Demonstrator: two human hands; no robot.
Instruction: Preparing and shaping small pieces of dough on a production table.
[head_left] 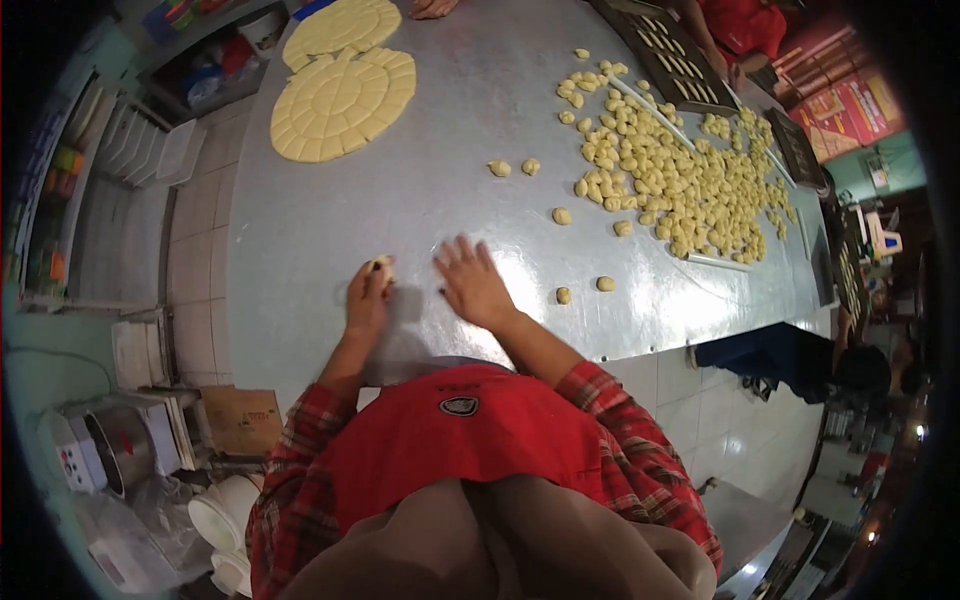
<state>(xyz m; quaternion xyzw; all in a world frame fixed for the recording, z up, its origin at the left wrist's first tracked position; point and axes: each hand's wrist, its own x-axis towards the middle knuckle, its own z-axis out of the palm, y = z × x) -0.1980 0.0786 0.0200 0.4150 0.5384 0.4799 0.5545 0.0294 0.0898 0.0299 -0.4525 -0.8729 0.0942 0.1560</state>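
My left hand [368, 298] is closed around a small piece of pale yellow dough [385, 268] over the near part of the metal table [450, 120]. To its right, my right hand [474, 286] is spread flat above the tabletop, fingers apart and slightly blurred, with nothing seen in it. Beyond my hands lie a few loose dough balls, among them one dough ball [499, 169] at mid-table. A big heap of dough balls [690, 190] covers the right side. At the far left rests a flat dough disc [340, 105] scored into many pieces.
Behind that disc lies a second scored dough disc [345, 28]. Dark trays [670, 55] with rows of shaped dough stand at the far right, near a person in red [740, 30]. White rods [718, 262] border the heap. Shelves [100, 190] stand left of the table.
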